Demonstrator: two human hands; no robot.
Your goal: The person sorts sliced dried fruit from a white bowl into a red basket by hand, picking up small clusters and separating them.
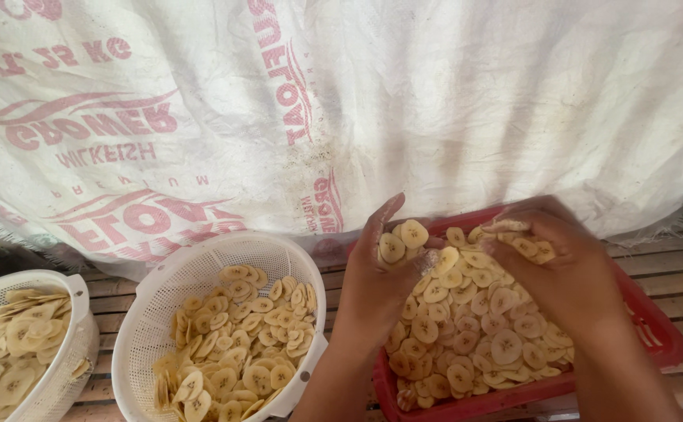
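Observation:
A red plastic basket at the lower right is heaped with pale yellow banana slices. Both my hands are cupped over the far side of the heap. My left hand stands on edge with a few slices resting against its fingers. My right hand is curled palm down over the pile, with slices showing under its fingers. The slices between the two palms form a small raised mound.
A round white colander with banana slices stands left of the red basket. Another white colander with slices sits at the lower left edge. A white printed sack cloth covers the background. Wooden slats lie beneath everything.

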